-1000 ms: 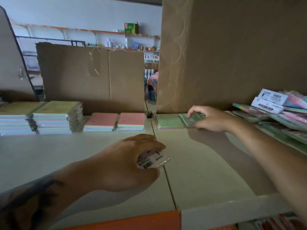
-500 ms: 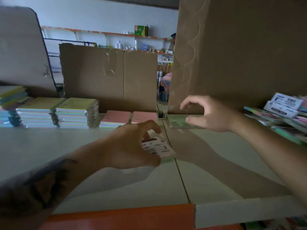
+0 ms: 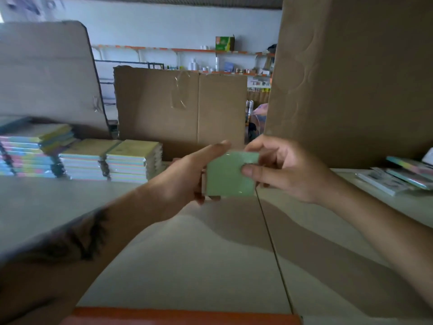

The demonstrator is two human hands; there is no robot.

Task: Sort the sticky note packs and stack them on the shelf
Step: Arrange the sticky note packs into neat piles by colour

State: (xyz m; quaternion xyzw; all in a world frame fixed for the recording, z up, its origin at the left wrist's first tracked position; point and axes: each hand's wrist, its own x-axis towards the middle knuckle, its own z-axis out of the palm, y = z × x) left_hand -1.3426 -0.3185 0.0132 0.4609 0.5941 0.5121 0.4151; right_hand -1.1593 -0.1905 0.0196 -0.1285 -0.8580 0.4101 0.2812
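Green sticky note pack (image 3: 230,175) gripped by both hands (image 3: 236,174) above shelf (image 3: 199,254).

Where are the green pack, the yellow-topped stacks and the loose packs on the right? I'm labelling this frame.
green pack (image 3: 228,177): head view, middle of its front face.
yellow-topped stacks (image 3: 127,160): head view, side of the right stack.
loose packs (image 3: 398,178): head view, a flat pack.

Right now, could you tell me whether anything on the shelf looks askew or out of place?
Yes. The packs at the far right lie loose and fanned at angles, overlapping, unlike the squared stacks on the left. The top packs of the far-left stack also sit skewed. Both hands hold a green pack above the shelf.
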